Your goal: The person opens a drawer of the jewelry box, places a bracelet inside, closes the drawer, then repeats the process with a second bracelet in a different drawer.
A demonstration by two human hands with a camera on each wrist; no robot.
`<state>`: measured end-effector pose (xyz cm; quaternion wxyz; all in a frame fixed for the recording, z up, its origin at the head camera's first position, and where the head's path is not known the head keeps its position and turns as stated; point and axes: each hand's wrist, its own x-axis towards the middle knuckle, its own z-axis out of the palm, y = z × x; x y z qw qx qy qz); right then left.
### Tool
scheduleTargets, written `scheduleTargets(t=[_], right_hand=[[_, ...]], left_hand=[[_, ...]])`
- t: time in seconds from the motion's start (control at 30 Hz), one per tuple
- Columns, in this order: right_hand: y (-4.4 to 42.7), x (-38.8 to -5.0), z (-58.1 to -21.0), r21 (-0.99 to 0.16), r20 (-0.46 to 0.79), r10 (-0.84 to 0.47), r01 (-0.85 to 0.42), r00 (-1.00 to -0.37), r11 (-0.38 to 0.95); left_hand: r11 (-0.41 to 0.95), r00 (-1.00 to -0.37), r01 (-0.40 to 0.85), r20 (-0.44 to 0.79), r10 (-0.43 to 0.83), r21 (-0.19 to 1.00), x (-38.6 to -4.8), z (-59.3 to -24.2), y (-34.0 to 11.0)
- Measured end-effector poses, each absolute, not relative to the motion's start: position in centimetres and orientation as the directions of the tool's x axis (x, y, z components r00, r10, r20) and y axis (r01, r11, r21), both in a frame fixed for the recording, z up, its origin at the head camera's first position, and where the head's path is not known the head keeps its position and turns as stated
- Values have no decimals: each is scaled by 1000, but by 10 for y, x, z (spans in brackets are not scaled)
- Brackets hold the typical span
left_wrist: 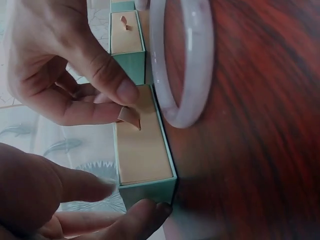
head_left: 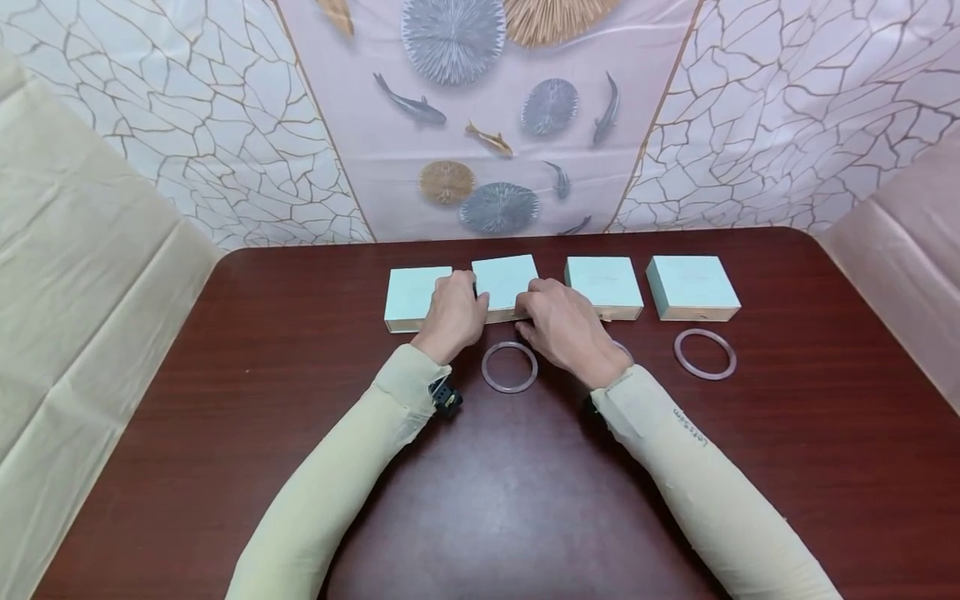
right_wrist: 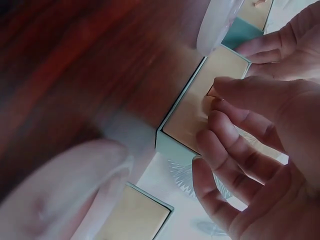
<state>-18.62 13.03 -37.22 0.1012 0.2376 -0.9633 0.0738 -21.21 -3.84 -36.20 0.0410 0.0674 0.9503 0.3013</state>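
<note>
Here, over a dark table [head_left: 187, 400] before fish-printed cloth [head_left: 495, 100], the right grip [head_left: 562, 325] pinches a tab [left_wrist: 130, 118], the left grip [head_left: 453, 310] its box [head_left: 506, 278].

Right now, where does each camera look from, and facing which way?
Head: on the head, facing forward and down at the table; left hand, right hand and both sleeves show.
Left wrist: on that wrist, facing right across a box; left hand close, right hand pinching its tab.
Right wrist: on that wrist, facing left across it; right hand close, left hand beyond.
Both wrist views share this box.
</note>
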Motion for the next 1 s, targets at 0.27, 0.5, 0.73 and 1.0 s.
scheduleTargets(t=[0.27,0.5,0.73,1.0], right_hand=[[128,-188,-373,-91,261,-440,-476,-859,875],[125,-187,-373,-91,258,-442,-477,-859,874],[123,-188,-372,-73,257,-429,-460,-866,885],[124,-188,-371,-80,245,-425,-455,-872,887]], left_hand=[[800,-988,96,-41,149,592,-210,-365,-40],[785,-987,122,-12,163,607,-209,-367,-41],[774,-986,132,1,167,619,-211,-368,-43],[768,-985,133,-1,171,627,-213,-369,-43]])
